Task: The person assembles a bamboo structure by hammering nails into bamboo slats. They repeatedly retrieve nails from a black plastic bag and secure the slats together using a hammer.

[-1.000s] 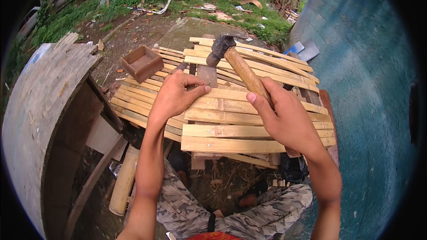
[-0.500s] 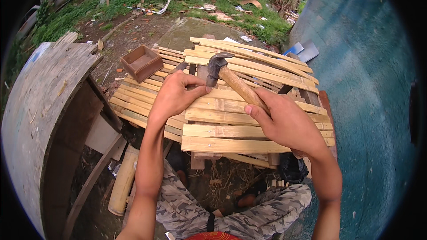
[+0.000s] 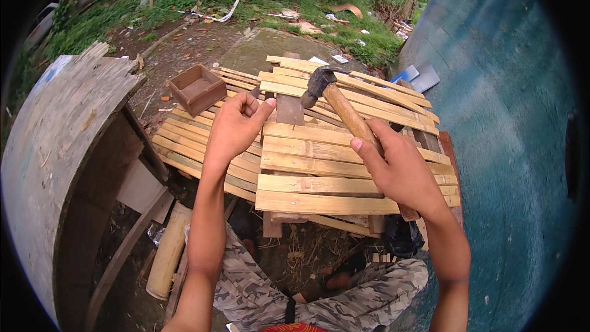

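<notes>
One hammer (image 3: 344, 107) in right hand (image 3: 396, 169), head pointing up-left

One head-worn fisheye view looks steeply down and forward, close over the bamboo slat panel (image 3: 344, 166), forearms entering from the lower edge.

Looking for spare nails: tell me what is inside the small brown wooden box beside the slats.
The brown wooden box shows only its bare brown floor where the inside is visible. Its near wall hides the strip of floor behind it, so small nails could lie there unseen.
</notes>
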`<move>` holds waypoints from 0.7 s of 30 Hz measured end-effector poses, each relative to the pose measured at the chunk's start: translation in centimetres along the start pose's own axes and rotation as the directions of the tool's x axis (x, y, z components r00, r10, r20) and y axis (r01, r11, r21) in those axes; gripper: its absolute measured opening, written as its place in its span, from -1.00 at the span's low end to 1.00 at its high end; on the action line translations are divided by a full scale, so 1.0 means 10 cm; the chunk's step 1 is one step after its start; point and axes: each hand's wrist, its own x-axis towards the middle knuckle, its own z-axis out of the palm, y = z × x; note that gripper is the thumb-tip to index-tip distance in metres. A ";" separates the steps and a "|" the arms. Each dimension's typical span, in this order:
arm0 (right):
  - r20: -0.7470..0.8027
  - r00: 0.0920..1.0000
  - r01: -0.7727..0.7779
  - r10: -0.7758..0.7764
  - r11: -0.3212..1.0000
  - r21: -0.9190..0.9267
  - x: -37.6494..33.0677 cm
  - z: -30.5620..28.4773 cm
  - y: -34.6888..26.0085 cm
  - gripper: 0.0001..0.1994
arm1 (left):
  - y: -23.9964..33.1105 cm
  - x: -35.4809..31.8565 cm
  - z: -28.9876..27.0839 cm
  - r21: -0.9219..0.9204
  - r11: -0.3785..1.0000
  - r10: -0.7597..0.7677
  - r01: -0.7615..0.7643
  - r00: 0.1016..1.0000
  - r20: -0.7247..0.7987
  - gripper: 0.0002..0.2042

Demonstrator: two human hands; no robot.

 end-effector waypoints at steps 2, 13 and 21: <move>-0.008 1.000 0.019 -0.019 0.999 0.028 0.00 0.01 0.02 -0.68 | -0.02 -0.01 -0.01 0.087 0.993 -0.085 0.074 0.988 0.126 -0.44; -0.006 0.994 0.111 -0.111 0.994 0.009 0.05 0.07 0.03 -0.67 | 0.02 -0.08 -0.01 0.077 0.944 -0.329 0.321 0.894 0.303 -0.39; -0.019 0.991 0.133 -0.132 0.988 0.071 0.07 0.07 -0.05 -0.70 | -0.10 -0.12 0.11 -0.166 0.921 -0.291 0.352 0.907 0.306 -0.30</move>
